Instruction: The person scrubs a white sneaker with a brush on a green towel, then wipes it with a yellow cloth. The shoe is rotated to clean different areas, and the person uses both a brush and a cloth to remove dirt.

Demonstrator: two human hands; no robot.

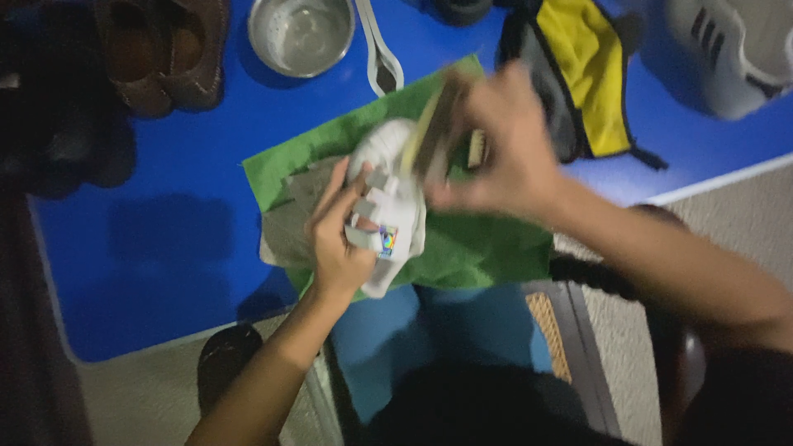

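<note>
Labels: one. A small square label on the side of the white shoe, near its lower end, just right of the left hand; multicoloured, with blue, yellow and red patches. Print too blurred to tell. Packages, signs, screens: none seen.
</note>
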